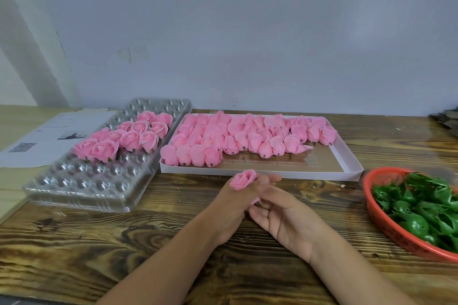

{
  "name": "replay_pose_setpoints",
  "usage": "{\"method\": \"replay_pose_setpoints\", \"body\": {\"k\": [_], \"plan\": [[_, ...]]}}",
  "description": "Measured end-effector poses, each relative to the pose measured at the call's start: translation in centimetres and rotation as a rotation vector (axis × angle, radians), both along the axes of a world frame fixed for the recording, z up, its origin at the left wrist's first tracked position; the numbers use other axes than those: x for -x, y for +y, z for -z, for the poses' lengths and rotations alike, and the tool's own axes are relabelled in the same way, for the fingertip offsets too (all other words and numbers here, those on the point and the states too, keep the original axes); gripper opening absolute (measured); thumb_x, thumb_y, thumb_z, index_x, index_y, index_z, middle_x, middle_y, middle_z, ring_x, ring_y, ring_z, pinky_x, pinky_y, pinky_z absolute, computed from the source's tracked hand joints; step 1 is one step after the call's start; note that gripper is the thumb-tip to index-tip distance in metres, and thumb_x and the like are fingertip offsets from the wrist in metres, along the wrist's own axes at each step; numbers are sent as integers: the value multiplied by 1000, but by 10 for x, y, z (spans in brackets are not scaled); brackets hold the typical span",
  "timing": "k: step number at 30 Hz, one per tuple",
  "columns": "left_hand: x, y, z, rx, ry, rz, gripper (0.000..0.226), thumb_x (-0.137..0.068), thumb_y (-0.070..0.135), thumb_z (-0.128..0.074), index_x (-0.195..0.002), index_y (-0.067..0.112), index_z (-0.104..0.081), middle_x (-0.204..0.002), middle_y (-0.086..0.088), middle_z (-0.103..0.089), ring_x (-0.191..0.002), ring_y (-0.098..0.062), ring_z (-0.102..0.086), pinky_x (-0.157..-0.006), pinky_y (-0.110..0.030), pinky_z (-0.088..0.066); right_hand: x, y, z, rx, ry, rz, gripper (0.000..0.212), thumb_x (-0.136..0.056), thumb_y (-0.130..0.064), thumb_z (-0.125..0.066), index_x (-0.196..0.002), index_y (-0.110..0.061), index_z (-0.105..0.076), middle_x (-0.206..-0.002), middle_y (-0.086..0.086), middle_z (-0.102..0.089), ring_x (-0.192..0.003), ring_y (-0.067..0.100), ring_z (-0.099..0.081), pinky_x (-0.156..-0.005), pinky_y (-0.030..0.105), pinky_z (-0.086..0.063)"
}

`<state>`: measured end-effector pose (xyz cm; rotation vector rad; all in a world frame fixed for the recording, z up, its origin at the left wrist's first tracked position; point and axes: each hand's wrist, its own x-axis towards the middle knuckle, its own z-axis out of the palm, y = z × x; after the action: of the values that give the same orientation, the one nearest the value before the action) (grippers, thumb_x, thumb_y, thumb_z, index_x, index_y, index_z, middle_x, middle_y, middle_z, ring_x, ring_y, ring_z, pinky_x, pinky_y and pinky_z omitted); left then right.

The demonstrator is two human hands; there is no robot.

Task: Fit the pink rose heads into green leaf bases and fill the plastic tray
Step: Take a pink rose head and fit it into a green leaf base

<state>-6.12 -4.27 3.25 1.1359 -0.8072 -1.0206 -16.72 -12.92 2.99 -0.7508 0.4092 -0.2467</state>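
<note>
My left hand [231, 202] grips a pink rose head [243, 179] above the middle of the wooden table, the bloom poking up over my fingers. My right hand [285, 215] lies just to its right, palm up, fingertips touching the rose's lower end; whether it pinches it I cannot tell. The clear plastic tray [81, 187] at left holds several finished roses [125, 137] in its middle rows. A white cardboard box [347, 173] behind my hands is packed with loose rose heads [247, 137]. A red basket [396, 233] at right holds green leaf bases [418, 208].
Printed paper sheets [42, 140] lie at the far left beside the tray. A dark object [446, 119] sits at the far right edge. A grey wall stands right behind the table. Bare wood stretches in front of my hands.
</note>
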Motion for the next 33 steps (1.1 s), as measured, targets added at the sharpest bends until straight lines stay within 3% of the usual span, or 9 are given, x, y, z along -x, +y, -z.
{"method": "replay_pose_setpoints", "body": {"k": [4,8,13,17,23,27,30,33], "plan": [[2,-1,-2,-35,104,-51,51,-83,60,-69,-114,21,-77,-118,-5,-74,-119,-20,-67,-95,-28,-54,-1,0,2,27,-37,44,37,-73,-9,-73,-109,-2,-69,-94,17,-72,-80,20,-73,-73,26,-61],[4,-1,-5,-62,101,-70,41,-91,52,-63,-112,19,-77,-113,-5,-76,-113,-16,-70,-89,-24,-56,-2,1,3,60,-54,61,16,-70,-6,-75,-86,-9,-77,-86,15,-73,-77,18,-73,-73,26,-61],[0,1,-4,-17,72,-35,24,-89,40,-71,-103,24,-80,-103,3,-76,-105,-14,-71,-90,-25,-55,-2,0,4,57,-64,13,32,-75,-11,-77,-106,-2,-74,-98,17,-73,-87,19,-73,-78,26,-59],[-2,2,-3,37,34,-2,22,-81,39,-75,-96,25,-81,-101,1,-75,-99,-14,-71,-87,-26,-56,-1,2,2,-12,-48,-15,21,-79,-9,-69,-97,-5,-79,-94,16,-74,-81,19,-74,-70,24,-59],[-3,2,-4,63,-11,34,21,-76,30,-80,-93,18,-79,-95,-1,-75,-93,-15,-70,-82,-27,-57,-1,1,3,-95,-62,8,25,-77,-8,-63,-96,-2,-79,-94,17,-72,-76,21,-72,-63,26,-59],[-2,4,-5,44,-36,34,7,-81,34,-76,-85,29,-78,-104,0,-77,-99,-14,-72,-85,-27,-56,-1,0,3,-87,-48,-54,25,-80,-7,-62,-98,0,-77,-87,18,-69,-71,23,-69,-63,26,-60],[-1,4,-5,13,-46,-8,19,-87,40,-72,-91,23,-78,-103,-2,-76,-99,-16,-72,-85,-28,-57,0,0,5,-54,-58,-56,24,-82,-11,-64,-100,-2,-78,-92,19,-69,-77,23,-70,-67,27,-60],[-2,2,-4,-13,-22,-97,30,-93,41,-66,-97,14,-79,-96,-5,-76,-94,-19,-73,-79,-28,-58,-1,3,6,162,-40,-10,21,-83,-21,-72,-98,-8,-78,-99,17,-72,-87,23,-72,-73,27,-59]]}}
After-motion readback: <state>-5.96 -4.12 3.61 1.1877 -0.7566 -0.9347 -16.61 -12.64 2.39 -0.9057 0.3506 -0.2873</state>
